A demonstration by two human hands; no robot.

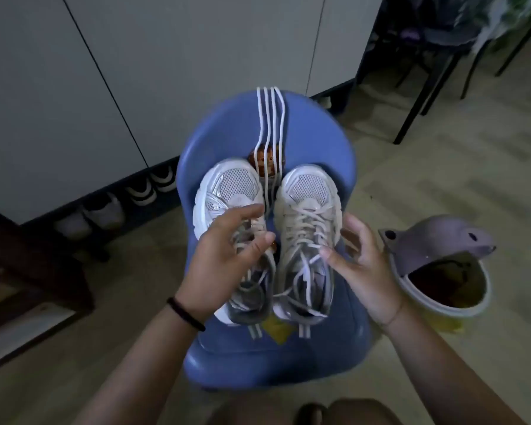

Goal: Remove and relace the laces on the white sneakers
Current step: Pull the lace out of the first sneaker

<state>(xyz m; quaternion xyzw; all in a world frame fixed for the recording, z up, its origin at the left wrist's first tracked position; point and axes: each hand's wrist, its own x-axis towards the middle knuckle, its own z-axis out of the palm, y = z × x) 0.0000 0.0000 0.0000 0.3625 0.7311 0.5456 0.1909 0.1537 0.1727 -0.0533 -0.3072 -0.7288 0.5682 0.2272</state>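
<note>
The left hand [227, 259] spreads its fingers [242, 213] over the white sneakers [307, 191], the right hand [362, 268] is loosely open just beside them, on a blue chair [227, 130] with spare laces [270, 118] past the fingertips.

Looks like somebody's home: shoes [141, 193] tucked under a white cabinet [74, 87], a blue plastic chair [319, 142], and a yellow flip-lid bin [442, 310] on the tiled floor [442, 185].

No writing could be read.
The white sneakers [309, 191] under the left grip [227, 259] and right grip [362, 271], the blue chair [227, 130] below them and the bin [460, 311] right of the right grip bore no legible lettering.
</note>
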